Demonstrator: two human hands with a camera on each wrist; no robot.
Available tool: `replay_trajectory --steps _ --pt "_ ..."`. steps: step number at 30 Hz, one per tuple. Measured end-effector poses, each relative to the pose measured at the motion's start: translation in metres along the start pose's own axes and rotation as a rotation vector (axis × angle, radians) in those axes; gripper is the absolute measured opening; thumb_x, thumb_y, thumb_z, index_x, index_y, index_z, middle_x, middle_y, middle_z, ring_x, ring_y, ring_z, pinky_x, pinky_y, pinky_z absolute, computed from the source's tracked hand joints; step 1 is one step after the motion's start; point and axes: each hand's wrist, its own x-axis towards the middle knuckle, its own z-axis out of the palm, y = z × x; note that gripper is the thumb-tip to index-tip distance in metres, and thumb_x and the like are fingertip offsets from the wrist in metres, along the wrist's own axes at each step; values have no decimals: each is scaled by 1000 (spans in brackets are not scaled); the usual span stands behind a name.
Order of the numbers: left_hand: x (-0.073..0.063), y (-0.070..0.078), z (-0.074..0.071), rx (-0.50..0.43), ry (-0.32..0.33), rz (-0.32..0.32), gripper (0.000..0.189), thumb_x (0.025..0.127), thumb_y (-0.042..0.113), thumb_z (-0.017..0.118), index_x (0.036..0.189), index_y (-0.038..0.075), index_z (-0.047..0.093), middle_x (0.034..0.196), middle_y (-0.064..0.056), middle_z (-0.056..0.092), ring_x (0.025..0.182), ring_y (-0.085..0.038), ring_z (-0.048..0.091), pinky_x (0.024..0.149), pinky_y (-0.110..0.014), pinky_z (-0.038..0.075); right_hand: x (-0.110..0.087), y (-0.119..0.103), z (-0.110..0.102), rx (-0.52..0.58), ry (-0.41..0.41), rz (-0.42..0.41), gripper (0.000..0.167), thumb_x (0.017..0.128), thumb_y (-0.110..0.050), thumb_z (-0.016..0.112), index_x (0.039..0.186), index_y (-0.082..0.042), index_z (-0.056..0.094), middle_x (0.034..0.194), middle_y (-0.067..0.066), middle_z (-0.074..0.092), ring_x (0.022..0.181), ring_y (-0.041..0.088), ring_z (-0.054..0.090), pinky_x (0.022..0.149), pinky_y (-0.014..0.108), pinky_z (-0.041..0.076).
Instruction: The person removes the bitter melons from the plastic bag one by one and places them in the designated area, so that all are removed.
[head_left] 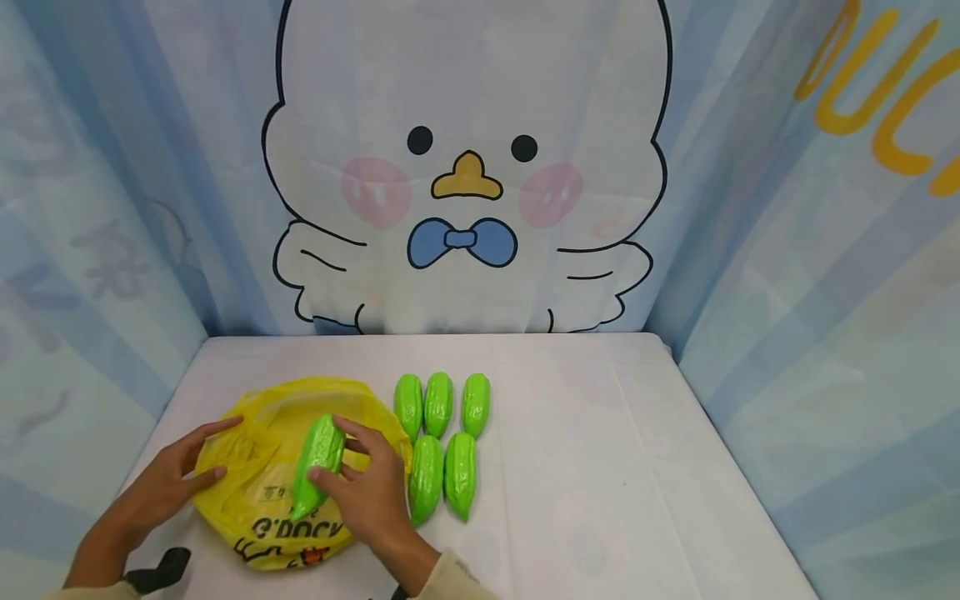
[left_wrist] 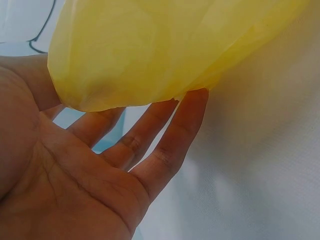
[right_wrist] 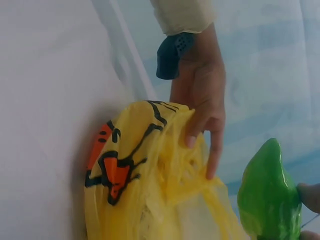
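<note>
My right hand [head_left: 372, 490] pinches a glossy green bitter gourd [head_left: 318, 467] between thumb and fingers, above the yellow plastic bag [head_left: 251, 492]. The same gourd [right_wrist: 270, 192] shows at the lower right of the right wrist view, with only fingertips of that hand beside it. At the bag's left side, my left hand [head_left: 167, 483] holds the plastic, thumb on one side and fingers spread on the other. From the left wrist view, the bag [left_wrist: 150, 50] covers the fingertips of the left hand [left_wrist: 95, 165]. The bag's contents are hidden.
Several more green bitter gourds [head_left: 427, 481] lie in two rows on the white table [head_left: 600, 467], just right of the bag. A curtain [head_left: 465, 292] with a cartoon duck hangs behind the table. Dark bands [head_left: 159, 572] sit at the wrists.
</note>
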Motion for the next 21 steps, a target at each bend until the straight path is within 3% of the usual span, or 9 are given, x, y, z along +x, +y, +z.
replay_trajectory --steps 8,21 --pt "0 0 -1 16 8 1 75 109 26 63 167 -1 24 172 -36 16 151 -69 16 109 -90 21 -2 -4 -22 -57 -13 -78 63 90 -19 87 146 -36 63 145 -13 59 128 12 58 101 26 60" --pt "0 -1 2 11 10 36 73 108 25 64 166 -2 27 172 -35 17 150 -66 19 111 -88 24 -10 -2 -57 -84 -2 -73 66 88 -12 87 147 -31 63 150 -1 59 132 21 60 102 27 60"
